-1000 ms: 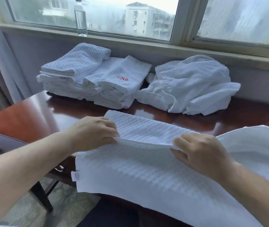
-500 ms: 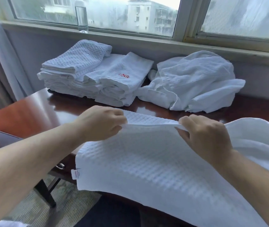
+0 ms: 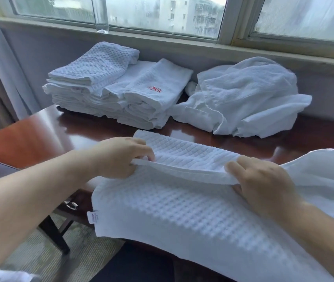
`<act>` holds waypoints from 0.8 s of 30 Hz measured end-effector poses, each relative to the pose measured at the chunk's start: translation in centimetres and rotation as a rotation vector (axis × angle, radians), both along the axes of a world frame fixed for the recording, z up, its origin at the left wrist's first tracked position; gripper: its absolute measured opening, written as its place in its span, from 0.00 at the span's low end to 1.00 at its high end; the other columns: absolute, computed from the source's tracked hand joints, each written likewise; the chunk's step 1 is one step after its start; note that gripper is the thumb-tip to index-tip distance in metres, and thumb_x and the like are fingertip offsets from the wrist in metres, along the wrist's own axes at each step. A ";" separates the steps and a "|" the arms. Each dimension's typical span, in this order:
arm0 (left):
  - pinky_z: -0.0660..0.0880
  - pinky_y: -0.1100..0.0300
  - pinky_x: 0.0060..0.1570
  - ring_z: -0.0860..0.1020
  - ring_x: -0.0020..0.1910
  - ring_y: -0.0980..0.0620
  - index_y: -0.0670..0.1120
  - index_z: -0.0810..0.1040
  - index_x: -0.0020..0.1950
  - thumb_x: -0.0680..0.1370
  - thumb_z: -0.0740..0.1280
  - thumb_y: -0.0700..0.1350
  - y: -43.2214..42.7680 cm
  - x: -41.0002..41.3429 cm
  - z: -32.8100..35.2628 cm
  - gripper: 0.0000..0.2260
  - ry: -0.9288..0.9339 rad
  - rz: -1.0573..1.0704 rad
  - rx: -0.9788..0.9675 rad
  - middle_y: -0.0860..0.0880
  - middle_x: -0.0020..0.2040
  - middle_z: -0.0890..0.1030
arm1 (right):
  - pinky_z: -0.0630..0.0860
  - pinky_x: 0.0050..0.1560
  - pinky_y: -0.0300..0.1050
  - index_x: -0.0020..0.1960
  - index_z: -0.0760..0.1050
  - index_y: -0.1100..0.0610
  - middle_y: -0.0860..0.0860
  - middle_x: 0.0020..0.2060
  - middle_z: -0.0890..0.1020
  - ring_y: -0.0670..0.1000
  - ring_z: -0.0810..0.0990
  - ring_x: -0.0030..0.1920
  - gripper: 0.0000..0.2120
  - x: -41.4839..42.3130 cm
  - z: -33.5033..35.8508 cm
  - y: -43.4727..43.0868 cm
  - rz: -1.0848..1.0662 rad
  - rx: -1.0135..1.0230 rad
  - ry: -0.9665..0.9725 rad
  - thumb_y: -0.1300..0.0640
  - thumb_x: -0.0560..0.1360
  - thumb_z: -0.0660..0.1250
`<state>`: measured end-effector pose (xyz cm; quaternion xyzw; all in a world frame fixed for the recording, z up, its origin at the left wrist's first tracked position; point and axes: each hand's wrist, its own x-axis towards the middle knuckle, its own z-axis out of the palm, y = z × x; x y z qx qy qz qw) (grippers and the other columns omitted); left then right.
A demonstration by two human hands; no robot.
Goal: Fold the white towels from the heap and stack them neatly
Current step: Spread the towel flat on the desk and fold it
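Note:
A white waffle-weave towel [image 3: 172,216] lies across the near edge of the dark wooden table [image 3: 46,137], its near part hanging over the edge. My left hand [image 3: 119,157] pinches the towel's raised fold at the left. My right hand [image 3: 264,180] grips the same fold at the right. Between the hands the fold is stretched and lifted a little off the towel's far part [image 3: 184,151]. A stack of folded white towels [image 3: 113,88] sits at the back left. The unfolded heap [image 3: 245,98] lies at the back right.
A clear bottle [image 3: 100,15] stands on the window sill above the stack. A curtain [image 3: 1,64] hangs at the left. The table's left corner, a drawer handle [image 3: 71,204] and a leg [image 3: 54,233] show below my left arm.
Both hands carried the pinched fold away from me towards the back of the table, then held it there. The right hand's grip shifted slightly along the edge.

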<state>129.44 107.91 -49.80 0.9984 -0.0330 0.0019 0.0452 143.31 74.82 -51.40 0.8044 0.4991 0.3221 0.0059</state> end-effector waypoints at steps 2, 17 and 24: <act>0.77 0.57 0.38 0.77 0.37 0.61 0.68 0.78 0.51 0.71 0.63 0.58 -0.2 0.4 1.2 0.11 0.169 0.130 -0.292 0.60 0.43 0.78 | 0.68 0.26 0.47 0.38 0.77 0.58 0.52 0.31 0.75 0.59 0.77 0.29 0.14 -0.1 0.3 0.2 -0.015 -0.026 0.031 0.66 0.56 0.78; 0.41 0.41 0.77 0.38 0.80 0.53 0.59 0.44 0.81 0.81 0.47 0.65 -2.9 4.8 -3.0 0.30 0.149 0.314 -0.020 0.56 0.82 0.42 | 0.68 0.24 0.45 0.34 0.73 0.57 0.51 0.27 0.74 0.57 0.76 0.25 0.19 0.7 0.9 -1.5 -0.009 -0.071 -0.022 0.59 0.54 0.83; 0.51 0.63 0.72 0.58 0.77 0.55 0.56 0.65 0.77 0.84 0.54 0.49 -13.8 9.3 -1.3 0.21 -0.121 0.025 -0.359 0.54 0.79 0.63 | 0.68 0.27 0.45 0.38 0.76 0.55 0.50 0.30 0.79 0.57 0.80 0.30 0.18 0.4 1.5 -1.3 -0.128 -0.093 0.064 0.50 0.58 0.82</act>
